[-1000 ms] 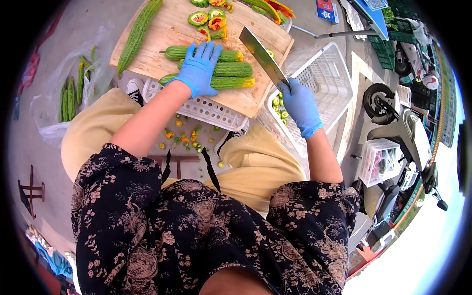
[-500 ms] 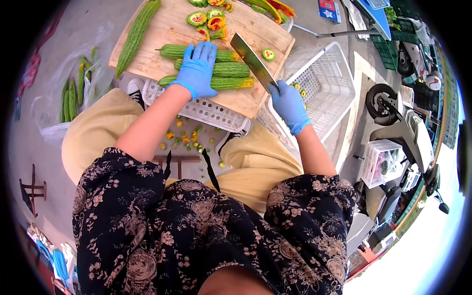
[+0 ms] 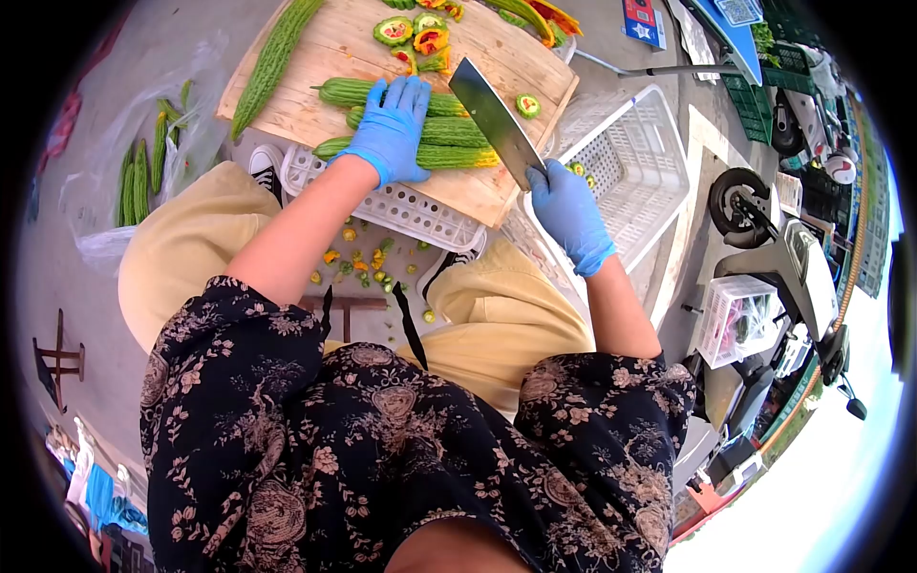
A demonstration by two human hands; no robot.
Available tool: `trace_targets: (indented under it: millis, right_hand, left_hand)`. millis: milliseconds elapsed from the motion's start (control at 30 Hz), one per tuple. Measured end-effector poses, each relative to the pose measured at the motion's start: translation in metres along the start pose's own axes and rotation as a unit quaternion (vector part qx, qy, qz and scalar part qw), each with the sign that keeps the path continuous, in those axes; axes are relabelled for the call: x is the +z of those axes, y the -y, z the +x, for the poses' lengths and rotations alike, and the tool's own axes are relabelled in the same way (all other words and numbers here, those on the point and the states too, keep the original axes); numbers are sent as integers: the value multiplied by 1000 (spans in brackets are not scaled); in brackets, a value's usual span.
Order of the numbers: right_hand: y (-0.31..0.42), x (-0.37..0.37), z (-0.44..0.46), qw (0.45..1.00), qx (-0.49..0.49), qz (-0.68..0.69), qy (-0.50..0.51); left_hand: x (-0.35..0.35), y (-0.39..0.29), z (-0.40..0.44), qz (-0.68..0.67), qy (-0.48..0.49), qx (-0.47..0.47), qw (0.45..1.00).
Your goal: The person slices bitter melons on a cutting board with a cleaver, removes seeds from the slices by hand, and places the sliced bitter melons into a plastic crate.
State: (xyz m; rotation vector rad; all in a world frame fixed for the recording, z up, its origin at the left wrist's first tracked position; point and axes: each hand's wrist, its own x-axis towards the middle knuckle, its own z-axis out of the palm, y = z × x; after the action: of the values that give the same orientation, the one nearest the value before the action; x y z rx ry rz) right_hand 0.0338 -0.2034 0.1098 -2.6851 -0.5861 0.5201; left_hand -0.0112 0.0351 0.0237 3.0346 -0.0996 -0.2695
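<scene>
Three bitter melons (image 3: 457,131) lie side by side on the wooden cutting board (image 3: 468,205), yellowish at the near one's right tip. Across them rests my left hand (image 3: 389,137) in a blue glove, palm down with fingers stretched out, hiding their middles. My right hand (image 3: 571,212), also gloved, is closed around the handle of a cleaver (image 3: 495,119). The blade stands just right of the melons' ends, over the board. Beyond it sits a cut green slice (image 3: 527,105). Cut ends with red and orange insides (image 3: 430,40) lie at the board's far side.
A whole bitter melon (image 3: 277,67) lies along the board's left edge. White perforated baskets stand under the board (image 3: 382,202) and to its right (image 3: 659,181). A plastic bag with melons (image 3: 143,181) lies at left, scraps (image 3: 363,263) on the floor, a scooter (image 3: 802,258) at right.
The view has shifted slightly. The cleaver's blade has turned a little more upright, and its handle has dropped slightly toward me. My left hand stays on the melons.
</scene>
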Motion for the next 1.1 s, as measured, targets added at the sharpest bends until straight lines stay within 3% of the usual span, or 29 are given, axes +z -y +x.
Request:
trace_targets:
  millis: [233,467,567,767,800,1100]
  right_hand:
    - [14,-12,13,994,17,-50,98]
    - [-10,66,35,999,30,-5,11]
    - [-12,63,14,998,38,50,-8]
    - [7,23,-1,993,-16,97,-59]
    - [18,12,-5,998,28,61,-13]
    - [21,8,3,997,31,-42,52]
  left_hand:
    - [0,1,1,-3,-4,5,1000]
    - [1,1,4,-18,3,6,1000]
    - [0,0,-1,-30,-30,0,999]
    - [-12,-4,-6,0,23,-34,999]
    - [-12,-4,-6,4,25,-34,999]
    - [-6,0,-4,3,11,-32,999]
